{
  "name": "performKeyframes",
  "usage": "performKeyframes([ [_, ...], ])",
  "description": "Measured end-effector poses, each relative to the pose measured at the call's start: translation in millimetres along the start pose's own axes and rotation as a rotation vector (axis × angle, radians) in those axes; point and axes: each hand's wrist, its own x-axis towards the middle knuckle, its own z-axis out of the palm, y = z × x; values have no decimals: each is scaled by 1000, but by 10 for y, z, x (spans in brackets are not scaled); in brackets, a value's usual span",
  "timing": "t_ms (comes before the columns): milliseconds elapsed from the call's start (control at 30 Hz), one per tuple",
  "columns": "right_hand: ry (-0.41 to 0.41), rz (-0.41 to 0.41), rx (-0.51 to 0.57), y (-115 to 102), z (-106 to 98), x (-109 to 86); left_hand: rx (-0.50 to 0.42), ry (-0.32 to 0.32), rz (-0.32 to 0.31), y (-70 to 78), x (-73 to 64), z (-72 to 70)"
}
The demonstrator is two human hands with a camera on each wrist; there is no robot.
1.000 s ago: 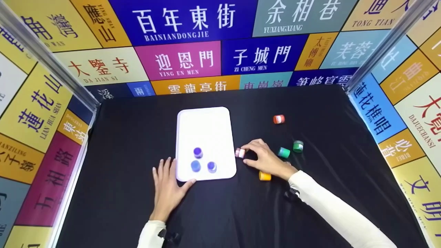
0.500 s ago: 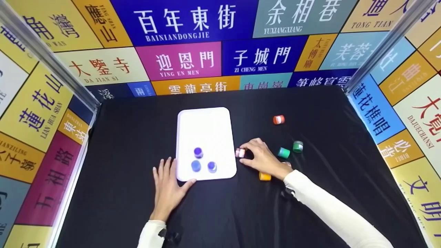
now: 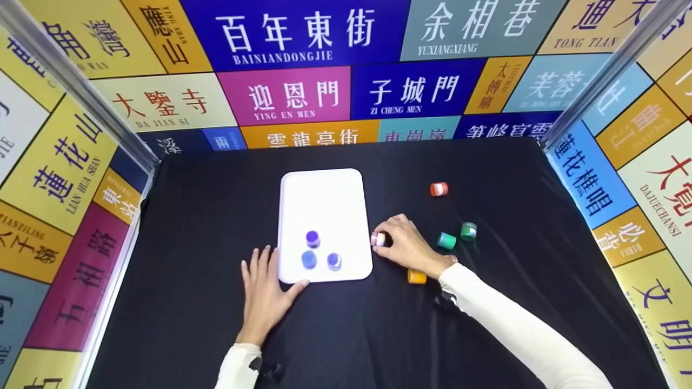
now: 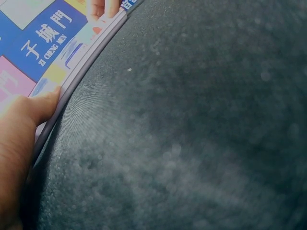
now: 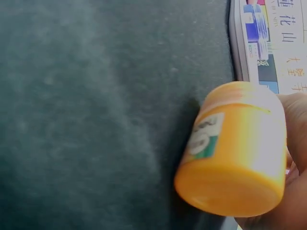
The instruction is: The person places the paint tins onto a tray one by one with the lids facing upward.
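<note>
In the head view a white board point(image 3: 324, 205) with a raised rim bears three small paint jars: a purple jar point(image 3: 312, 238), a blue jar point(image 3: 308, 259) and a violet-blue jar point(image 3: 334, 261). My left hand point(image 3: 265, 294) rests at the board's near left corner, fingers spread along its side and thumb on the front edge. Just off the right edge, my right hand point(image 3: 406, 246) holds a small pink jar point(image 3: 379, 239) between thumb and fingers, which partly hide it. Close by the right wrist lies a yellow jar point(image 5: 230, 153), large in the right wrist view.
To the right on the black cloth point(image 3: 513, 302) lie a teal-green jar point(image 3: 446, 240), a dark green jar point(image 3: 468, 231) and, farther back, an orange-red jar point(image 3: 439, 189). Another small item is mostly hidden by the right wrist. Printed panels point(image 3: 292, 32) wall in the table.
The right thumb has come in against the pink jar, and the right forearm has shifted a little left. The left hand and the jars on the board stay put.
</note>
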Motion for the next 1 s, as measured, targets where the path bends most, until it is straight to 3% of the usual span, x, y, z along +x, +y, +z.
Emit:
performKeyframes([
  [433, 78, -56, 48, -102, -29, 159, 11, -28, -10, -3, 7, -17],
  [667, 47, -50, 54, -219, 63, 271, 7, -24, -18, -18, 0, -10],
  [1000, 54, -100, 119, -329, 245, 427, 8, 39, 23, -9, 3, 7],
])
